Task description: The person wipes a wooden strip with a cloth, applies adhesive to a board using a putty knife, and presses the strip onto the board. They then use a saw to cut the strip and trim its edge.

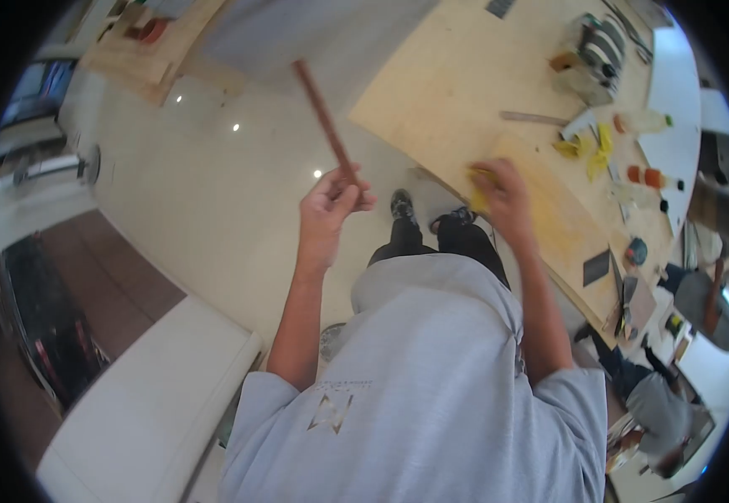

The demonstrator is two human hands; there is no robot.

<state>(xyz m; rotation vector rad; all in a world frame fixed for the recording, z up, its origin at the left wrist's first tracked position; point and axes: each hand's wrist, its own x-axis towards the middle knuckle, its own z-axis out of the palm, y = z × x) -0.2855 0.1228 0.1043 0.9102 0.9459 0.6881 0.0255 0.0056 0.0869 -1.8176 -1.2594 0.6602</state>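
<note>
The brown strip (pixel 321 109) is in the left hand (pixel 322 210), out over the shiny floor (pixel 188 193) and apart from the table (pixel 448 84). The left hand is closed on its near end, with the thumb pressed on it and the fingers curled in. Most of the strip sticks out past this grip, tilted up and to the left. Holding it by the end seems to leave its long part free, and the floor side gives it room, with nothing in its way.

To the right of that grip, the right hand (pixel 508 197) is by the table's edge. Its fingers are bent in around something soft and yellow, perhaps a yellow cloth (pixel 478 199), though the hand is blurry. The fold of the fingers likely keeps it bunched up and stops it from slipping out.

Past the right hand, a second strip (pixel 534 117) lies flat on the table. Farther right are some yellow scraps (pixel 601 151) and a bottle with orange stuff in it (pixel 653 177). A small dark sheet (pixel 596 267) lies nearer the person than the right hand's grip, perhaps put close so it is easy to reach.
</note>
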